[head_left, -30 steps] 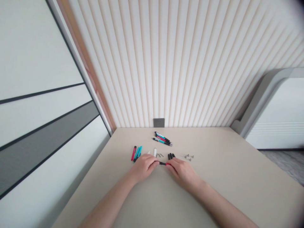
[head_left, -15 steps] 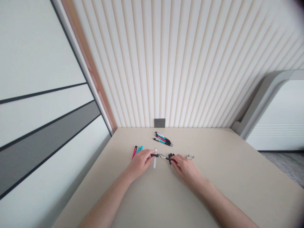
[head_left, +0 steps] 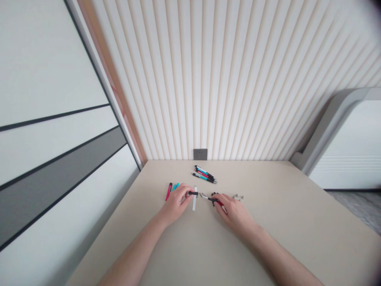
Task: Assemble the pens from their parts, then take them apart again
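My left hand (head_left: 177, 200) is closed, pinching a short black pen grip (head_left: 193, 193) between thumb and fingertips. My right hand (head_left: 232, 206) is closed around a red-and-black pen barrel (head_left: 219, 202), whose thin pale tip points left toward the black piece, with a small gap between them. Under the black piece lie white refills (head_left: 194, 204) on the table. Small grey bits (head_left: 201, 194) sit near the gap, too small to make out. Several black grips (head_left: 214, 194) lie partly hidden by my right fingers.
Several assembled pens (head_left: 204, 174) lie toward the wall. A red barrel (head_left: 168, 192) and blue barrels (head_left: 176, 186) rest left of my left hand. Small grey pieces (head_left: 238, 196) lie beyond my right hand. A dark socket (head_left: 200, 154) is on the wall behind the table (head_left: 190, 246).
The gap between the black grip and the tip of the red-and-black barrel looks slightly wider. Both hands have otherwise barely moved.
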{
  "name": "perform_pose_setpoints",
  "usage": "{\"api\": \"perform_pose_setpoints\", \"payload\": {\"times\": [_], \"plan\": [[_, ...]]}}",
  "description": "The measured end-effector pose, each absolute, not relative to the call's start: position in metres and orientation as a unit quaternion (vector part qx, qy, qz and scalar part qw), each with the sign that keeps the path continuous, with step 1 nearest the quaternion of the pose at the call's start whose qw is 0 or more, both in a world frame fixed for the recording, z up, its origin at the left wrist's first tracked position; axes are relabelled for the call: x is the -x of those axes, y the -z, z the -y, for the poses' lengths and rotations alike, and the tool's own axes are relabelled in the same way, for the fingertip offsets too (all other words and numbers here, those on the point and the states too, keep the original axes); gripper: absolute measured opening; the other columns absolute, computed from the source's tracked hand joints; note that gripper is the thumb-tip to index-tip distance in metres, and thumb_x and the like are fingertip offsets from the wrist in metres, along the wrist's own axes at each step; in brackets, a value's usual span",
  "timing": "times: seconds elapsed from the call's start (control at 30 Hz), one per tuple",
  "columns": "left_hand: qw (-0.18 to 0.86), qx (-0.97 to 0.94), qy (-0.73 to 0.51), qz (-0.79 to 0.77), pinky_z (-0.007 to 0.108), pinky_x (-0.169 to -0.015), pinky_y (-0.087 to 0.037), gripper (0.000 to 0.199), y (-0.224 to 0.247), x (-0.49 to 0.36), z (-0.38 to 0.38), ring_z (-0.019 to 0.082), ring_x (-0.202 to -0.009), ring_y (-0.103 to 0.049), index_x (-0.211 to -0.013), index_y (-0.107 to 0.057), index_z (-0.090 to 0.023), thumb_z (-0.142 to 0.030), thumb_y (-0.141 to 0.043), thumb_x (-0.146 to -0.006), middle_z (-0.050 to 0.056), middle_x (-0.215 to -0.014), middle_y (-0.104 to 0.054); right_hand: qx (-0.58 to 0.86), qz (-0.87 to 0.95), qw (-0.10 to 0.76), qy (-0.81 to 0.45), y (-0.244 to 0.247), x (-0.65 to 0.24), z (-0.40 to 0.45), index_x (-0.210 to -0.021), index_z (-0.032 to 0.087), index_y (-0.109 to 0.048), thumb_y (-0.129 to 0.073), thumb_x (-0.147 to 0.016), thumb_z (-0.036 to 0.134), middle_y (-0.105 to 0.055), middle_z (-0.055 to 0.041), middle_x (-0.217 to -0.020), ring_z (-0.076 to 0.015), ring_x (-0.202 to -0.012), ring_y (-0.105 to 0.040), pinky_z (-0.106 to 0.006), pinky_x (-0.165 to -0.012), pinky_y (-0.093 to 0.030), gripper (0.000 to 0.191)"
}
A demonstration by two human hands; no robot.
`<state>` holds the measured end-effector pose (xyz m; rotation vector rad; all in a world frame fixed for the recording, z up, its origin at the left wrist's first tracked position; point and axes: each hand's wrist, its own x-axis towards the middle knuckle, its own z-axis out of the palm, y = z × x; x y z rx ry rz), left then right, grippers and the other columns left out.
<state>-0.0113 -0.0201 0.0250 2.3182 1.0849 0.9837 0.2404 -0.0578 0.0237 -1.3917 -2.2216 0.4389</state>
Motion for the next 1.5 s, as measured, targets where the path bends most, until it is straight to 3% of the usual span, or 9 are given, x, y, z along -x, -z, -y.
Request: {"api": "perform_pose_setpoints", "payload": {"times": [0.2, 0.53, 0.7, 0.87, 1.07, 1.23, 1.5], "plan": [[0.218, -0.832, -0.353, -0.367, 0.028, -0.076, -0.046, 0.014, -0.026, 0.010, 0.021, 0.016, -0.082, -0.055, -0.105, -0.059, -0.019, -0.022, -0.050, -0.095, 0.005, -0.094, -0.059, 0.498, 0.815, 0.248, -0.161, -0.025, -0.240, 0.058, -0.114, 0.025, -0.059, -0.038, -0.097, 0.026, -0.068, -0.0049, -0.104, -0.0182, -0.087, -0.066, -0.028, -0.076, -0.047, 0.027], [0.248, -0.845, -0.319, -0.352, 0.028, -0.083, -0.047, 0.014, -0.029, 0.002, 0.028, 0.017, -0.092, -0.059, -0.104, -0.060, -0.020, -0.020, -0.049, -0.095, 0.005, -0.097, -0.062, 0.475, 0.830, 0.246, -0.156, -0.025, -0.236, 0.059, -0.116, 0.025, -0.061, -0.040, -0.097, 0.026, -0.067, -0.0053, -0.099, -0.0176, -0.081, -0.066, -0.028, -0.075, -0.049, 0.029], [0.249, -0.849, -0.304, -0.352, 0.026, -0.082, -0.047, 0.016, -0.026, -0.001, 0.029, 0.017, -0.090, -0.060, -0.104, -0.062, -0.020, -0.022, -0.049, -0.095, 0.005, -0.095, -0.065, 0.451, 0.848, 0.249, -0.128, -0.022, -0.235, 0.060, -0.118, 0.023, -0.061, -0.041, -0.095, 0.020, -0.065, -0.0071, -0.098, -0.0189, -0.088, -0.063, -0.029, -0.080, -0.049, 0.031], [0.248, -0.838, -0.297, -0.386, 0.025, -0.077, -0.047, 0.018, -0.023, -0.001, 0.028, 0.016, -0.083, -0.062, -0.103, -0.065, -0.020, -0.027, -0.051, -0.095, 0.003, -0.091, -0.069, 0.425, 0.860, 0.268, -0.092, -0.015, -0.236, 0.058, -0.128, 0.021, -0.056, -0.039, -0.094, 0.014, -0.064, -0.0112, -0.105, -0.0214, -0.095, -0.062, -0.034, -0.085, -0.050, 0.039], [0.276, -0.850, -0.260, -0.367, 0.026, -0.077, -0.049, 0.017, -0.027, -0.009, 0.033, 0.017, -0.082, -0.065, -0.101, -0.068, -0.021, -0.029, -0.056, -0.092, 0.003, -0.091, -0.073, 0.408, 0.850, 0.312, -0.115, -0.008, -0.233, 0.057, -0.143, 0.024, -0.038, -0.044, -0.097, 0.023, -0.070, -0.0086, -0.103, -0.0208, -0.093, -0.066, -0.037, -0.087, -0.052, 0.047], [0.195, -0.888, -0.256, -0.328, 0.030, -0.084, -0.048, 0.025, -0.031, -0.013, 0.037, 0.019, -0.092, -0.065, -0.118, -0.062, -0.022, -0.026, -0.049, -0.096, 0.006, -0.103, -0.071, 0.421, 0.823, 0.344, -0.163, -0.007, -0.231, 0.059, -0.143, 0.027, -0.037, -0.047, -0.096, 0.025, -0.069, -0.0070, -0.109, -0.0189, -0.096, -0.066, -0.034, -0.086, -0.054, 0.048], [0.044, -0.915, -0.240, -0.321, 0.033, -0.079, -0.045, 0.018, -0.027, -0.011, 0.033, 0.019, -0.083, -0.065, -0.105, -0.064, -0.020, -0.025, -0.049, -0.097, 0.005, -0.087, -0.071, 0.436, 0.821, 0.314, -0.191, -0.017, -0.231, 0.062, -0.120, 0.020, -0.061, -0.040, -0.099, 0.029, -0.067, -0.0097, -0.105, -0.0189, -0.094, -0.064, -0.031, -0.085, -0.050, 0.031]]}}
